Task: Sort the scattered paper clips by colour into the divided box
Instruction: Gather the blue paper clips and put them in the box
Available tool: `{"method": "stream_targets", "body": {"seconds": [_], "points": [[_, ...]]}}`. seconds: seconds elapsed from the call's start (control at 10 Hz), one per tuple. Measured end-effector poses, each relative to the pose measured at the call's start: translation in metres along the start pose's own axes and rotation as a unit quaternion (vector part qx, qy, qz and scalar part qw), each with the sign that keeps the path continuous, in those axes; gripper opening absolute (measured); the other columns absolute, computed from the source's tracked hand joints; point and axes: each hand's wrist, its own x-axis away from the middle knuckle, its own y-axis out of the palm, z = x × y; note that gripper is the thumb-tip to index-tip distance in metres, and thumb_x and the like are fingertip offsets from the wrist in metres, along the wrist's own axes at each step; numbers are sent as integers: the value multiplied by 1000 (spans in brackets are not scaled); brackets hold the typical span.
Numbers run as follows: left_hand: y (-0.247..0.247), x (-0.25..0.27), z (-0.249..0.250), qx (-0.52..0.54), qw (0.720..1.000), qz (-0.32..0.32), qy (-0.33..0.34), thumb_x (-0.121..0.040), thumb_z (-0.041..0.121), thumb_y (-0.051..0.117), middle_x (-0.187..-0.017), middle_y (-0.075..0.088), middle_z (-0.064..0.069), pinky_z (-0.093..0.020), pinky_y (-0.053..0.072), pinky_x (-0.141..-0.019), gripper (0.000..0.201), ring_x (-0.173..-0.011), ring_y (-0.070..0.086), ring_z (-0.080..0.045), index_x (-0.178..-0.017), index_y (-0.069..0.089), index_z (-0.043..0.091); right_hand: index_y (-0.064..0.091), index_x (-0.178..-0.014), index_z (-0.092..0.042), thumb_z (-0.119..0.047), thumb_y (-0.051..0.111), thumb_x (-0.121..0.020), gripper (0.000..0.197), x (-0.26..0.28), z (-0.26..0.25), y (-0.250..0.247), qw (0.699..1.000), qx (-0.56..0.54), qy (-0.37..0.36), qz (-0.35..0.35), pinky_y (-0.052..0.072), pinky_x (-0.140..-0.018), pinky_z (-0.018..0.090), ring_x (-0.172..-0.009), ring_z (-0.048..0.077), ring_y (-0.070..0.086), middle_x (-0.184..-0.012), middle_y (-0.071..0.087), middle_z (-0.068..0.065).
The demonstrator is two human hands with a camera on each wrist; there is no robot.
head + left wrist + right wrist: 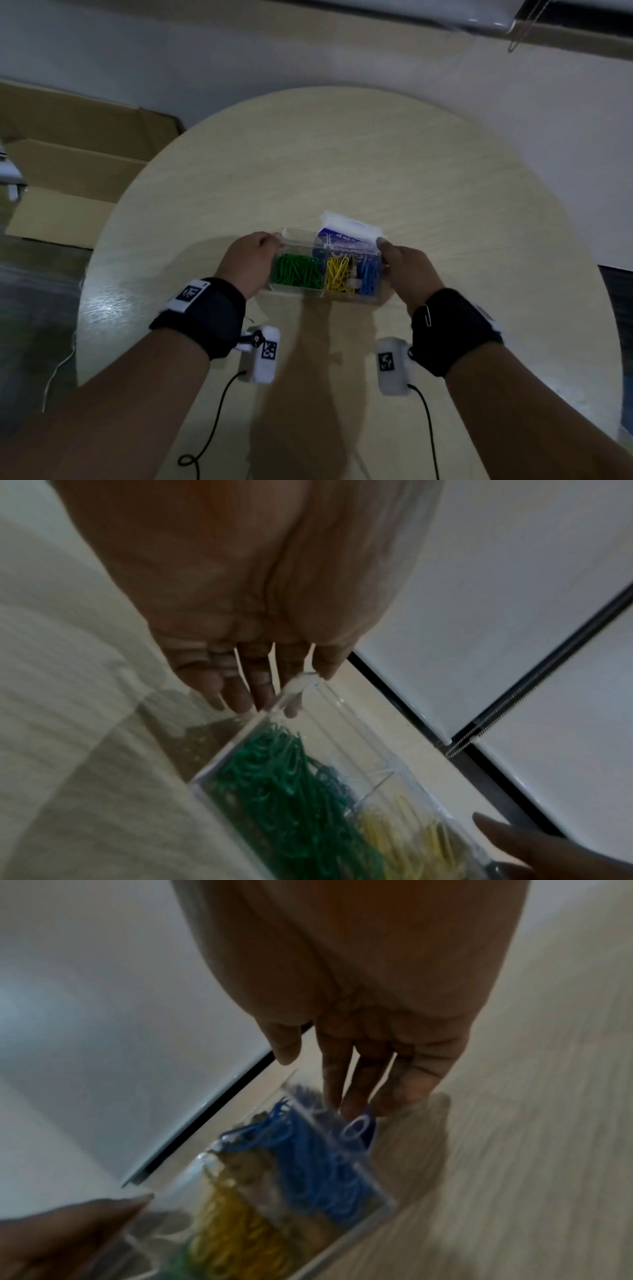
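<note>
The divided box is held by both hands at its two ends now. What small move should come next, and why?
Probably set the divided box flat on the table and let go. The left hand and right hand grip its ends, it looks lifted and tilted, and the green clips, yellow clips and blue clips already lie in separate compartments.

divided box [325,274]: clear | green clips [297,270] left | yellow clips [338,274] middle | blue clips [370,277] right

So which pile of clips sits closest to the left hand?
The green clips. They fill the box's end compartment right beside the left hand; the yellow clips lie in the middle and the blue clips by the right hand.
</note>
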Motion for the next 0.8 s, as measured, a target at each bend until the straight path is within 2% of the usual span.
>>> {"method": "stream_targets", "body": {"seconds": [0.1,0.2,0.3,0.4,0.5,0.6,0.7,0.8], "points": [[-1,-2,2,99,995,11,5,-99,29,46,-112,63,3,-28,41,-81,24,-105,57,-16,-110,66,21,69,-99,-9,-42,46,-95,41,6,-5,5,983,-179,44,-13,45,-70,39,-87,27,63,-100,69,11],[-1,-1,-5,132,991,16,16,-97,26,49,-114,65,9,-33,49,-84,21,-104,60,-12,-103,67,33,71,-94,-15,-42,44,-97,38,14,-9,2,968,-247,43,-7,49,-83,45,-98,26,63,-99,70,0],[-2,7,-6,202,979,34,-2,-96,21,51,-106,70,5,-36,55,-78,25,-96,66,-16,-90,72,34,71,-86,-15,-40,44,-98,39,19,-8,1,967,-254,22,3,51,-77,37,-93,23,64,-97,71,1],[0,16,-6,295,954,52,-24,-97,14,47,-107,71,-4,-29,55,-62,26,-89,68,-15,-97,73,20,69,-95,-20,-36,61,-87,20,21,3,6,965,-261,-5,30,52,-79,40,-100,31,64,-104,70,4],[4,22,-14,285,956,69,-11,-95,22,54,-107,69,-2,-33,56,-67,19,-94,67,-16,-108,68,25,64,-102,-27,-47,70,-65,42,30,15,12,971,-230,2,68,54,-81,43,-97,23,66,-107,69,1],[10,30,-27,132,990,37,40,-89,32,67,-120,60,13,-23,51,-76,37,-99,61,1,-125,58,32,66,-100,-25,-33,76,-66,36,42,24,20,978,-201,-19,55,56,-79,40,-86,12,69,-100,71,-2],[12,28,-29,123,990,38,49,-88,32,68,-128,55,15,-23,47,-82,47,-103,58,2,-132,53,33,65,-100,-26,-18,74,-76,27,44,22,22,979,-198,-32,46,56,-79,37,-82,8,69,-102,71,-3],[8,33,-33,129,990,51,38,-88,36,66,-125,57,15,-22,48,-81,48,-102,59,4,-134,50,34,60,-115,-25,-26,68,-85,32,52,26,23,984,-164,-23,67,55,-85,41,-90,11,67,-112,66,-4]]}}
